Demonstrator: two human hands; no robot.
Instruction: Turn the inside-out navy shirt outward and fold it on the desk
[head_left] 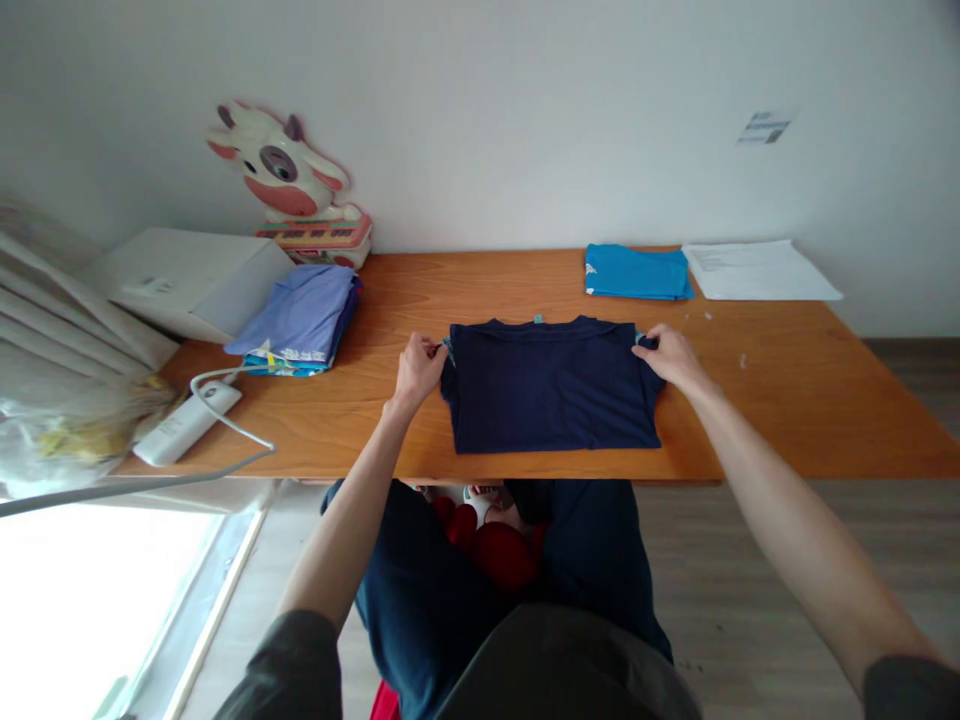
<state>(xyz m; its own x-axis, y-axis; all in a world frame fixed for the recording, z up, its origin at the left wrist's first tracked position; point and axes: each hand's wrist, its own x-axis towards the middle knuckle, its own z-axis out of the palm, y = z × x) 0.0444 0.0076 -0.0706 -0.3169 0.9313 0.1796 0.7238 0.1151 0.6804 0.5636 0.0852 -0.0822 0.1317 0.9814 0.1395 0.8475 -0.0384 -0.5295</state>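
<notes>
A dark navy shirt [551, 385] lies partly folded flat on the wooden table [787, 400], its lower part hanging over the near edge. My left hand [417, 368] pinches the shirt's far left corner. My right hand [670, 355] pinches the far right corner. Both arms reach forward from below, either side of the shirt.
A folded bright blue garment [636, 272] and white paper sheets [757, 270] lie at the back right. A stack of folded lilac and blue clothes [300, 318], a white box [187, 280], a cow-shaped toy [289, 190], a white remote [187, 422] and a cable lie at the left.
</notes>
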